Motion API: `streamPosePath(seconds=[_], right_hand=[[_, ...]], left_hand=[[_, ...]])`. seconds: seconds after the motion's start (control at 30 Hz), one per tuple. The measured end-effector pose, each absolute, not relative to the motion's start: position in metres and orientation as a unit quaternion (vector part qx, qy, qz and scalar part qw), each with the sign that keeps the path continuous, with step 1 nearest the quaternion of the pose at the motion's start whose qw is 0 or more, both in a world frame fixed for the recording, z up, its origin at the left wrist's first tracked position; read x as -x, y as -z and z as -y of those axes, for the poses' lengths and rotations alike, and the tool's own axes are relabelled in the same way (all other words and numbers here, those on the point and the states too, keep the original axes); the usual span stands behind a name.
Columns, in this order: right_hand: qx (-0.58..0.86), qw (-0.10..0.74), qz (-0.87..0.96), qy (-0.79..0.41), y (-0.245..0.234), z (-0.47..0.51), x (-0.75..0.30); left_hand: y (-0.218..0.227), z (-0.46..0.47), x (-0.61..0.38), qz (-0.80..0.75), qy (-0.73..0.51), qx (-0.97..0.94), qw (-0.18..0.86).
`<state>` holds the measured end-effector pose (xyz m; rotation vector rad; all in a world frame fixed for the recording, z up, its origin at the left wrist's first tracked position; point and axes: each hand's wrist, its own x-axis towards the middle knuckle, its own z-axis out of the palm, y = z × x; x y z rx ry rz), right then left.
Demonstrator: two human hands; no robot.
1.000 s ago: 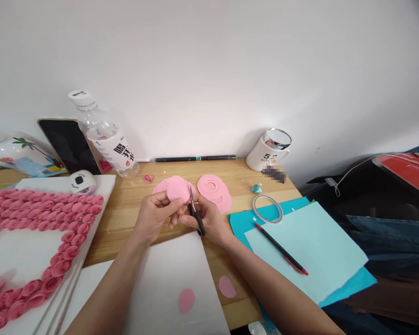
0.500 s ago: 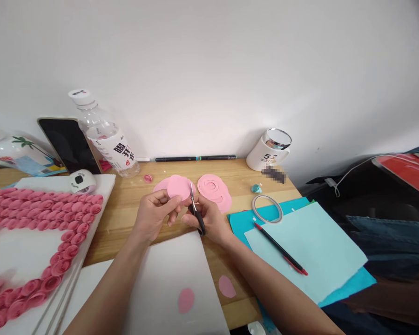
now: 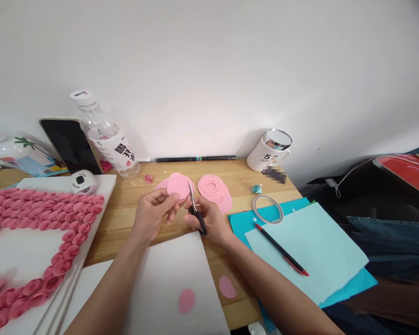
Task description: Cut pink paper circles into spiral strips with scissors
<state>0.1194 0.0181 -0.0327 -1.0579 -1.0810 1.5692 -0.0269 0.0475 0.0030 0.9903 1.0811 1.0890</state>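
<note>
Where left hand point(image 3: 151, 215) pinches, pink disc point(image 3: 177, 184), seemingly

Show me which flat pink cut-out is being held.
The front round cut-out, pinched by the left hand beside the scissors. The pink stack to its right and one small piece lie on the table; another lies on the white board.

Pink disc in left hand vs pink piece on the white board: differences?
The held disc looks larger and rounder than the loose piece. The disc is pinched by the left hand; the loose piece lies on the white board. Both are pink.
</note>
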Motion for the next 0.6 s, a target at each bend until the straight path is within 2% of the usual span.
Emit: streamPosePath(seconds=[0.33, 0.6], right_hand=[[0.437, 0.453, 0.441, -0.64, 0.0345, -0.0167, -0.1185], [0.429, 0.448, 0.443, -0.647, 0.0311, -0.0156, -0.1164]], left_hand=[[-0.002, -0.0482, 0.0278, -0.468, -0.51, -0.411, 0.592], [0.0019, -0.0448, 0.0221, -0.445, -0.464, -0.469, 0.606]])
